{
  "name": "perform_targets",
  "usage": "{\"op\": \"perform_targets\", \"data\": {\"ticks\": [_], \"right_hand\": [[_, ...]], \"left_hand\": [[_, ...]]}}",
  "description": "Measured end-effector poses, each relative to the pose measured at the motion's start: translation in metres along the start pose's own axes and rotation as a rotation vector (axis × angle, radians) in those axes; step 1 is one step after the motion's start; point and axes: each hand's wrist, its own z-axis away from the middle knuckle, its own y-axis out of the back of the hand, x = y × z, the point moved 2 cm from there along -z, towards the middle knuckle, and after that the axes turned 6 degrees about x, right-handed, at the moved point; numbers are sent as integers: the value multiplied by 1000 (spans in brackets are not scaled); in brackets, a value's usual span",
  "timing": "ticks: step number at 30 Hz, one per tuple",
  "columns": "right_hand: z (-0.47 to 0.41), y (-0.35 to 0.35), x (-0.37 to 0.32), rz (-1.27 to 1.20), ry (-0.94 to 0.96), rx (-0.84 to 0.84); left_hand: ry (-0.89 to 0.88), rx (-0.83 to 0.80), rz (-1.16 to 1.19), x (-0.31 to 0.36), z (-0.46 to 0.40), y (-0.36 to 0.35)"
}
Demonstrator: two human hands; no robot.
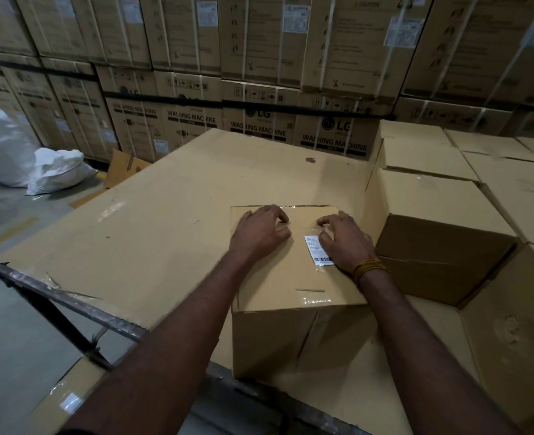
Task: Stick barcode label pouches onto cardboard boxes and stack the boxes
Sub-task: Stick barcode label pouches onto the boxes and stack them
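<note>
— Two hands lie on top of the cardboard box (294,277). The left hand (259,235) rests palm down on the bare lid, its fingers bent at the knuckles and gripping nothing. The right hand (344,243) presses the label pouch (316,251) against the lid, fingertips curled down onto the pouch's far edge.

— Where does that box sit, and what crowds it?

— It stands on a broad flat cardboard sheet (165,215). Just right of the box a second box (441,255) stands slightly turned, a narrow gap between them. Beyond that one, rows of plain boxes (479,171) are packed edge to edge. Behind the box rises a wall of strapped washing machine cartons (259,89). Left of the box and nearer the person, a dark metal bar (58,296) runs along the sheet's edge, and far to the left white sacks (55,171) slump on the grey floor (5,340).

— Materials?

— Matte brown corrugated board, with glossy clear tape along the box's lid seam. The pouch is clear film over a white slip printed with a barcode. A yellow thread band (369,267) circles the right wrist.

— Room to move?

— Left of the box and behind it the sheet lies bare up to the cartons; on the right the second box hems it in.
</note>
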Motion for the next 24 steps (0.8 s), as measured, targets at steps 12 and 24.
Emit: {"op": "perform_targets", "data": {"ticks": [12, 24], "right_hand": [[-1, 1, 2, -40, -29, 45], [-1, 0, 3, -39, -29, 40]], "left_hand": [[0, -7, 0, -1, -2, -1], [2, -1, -14, 0, -2, -1]]}}
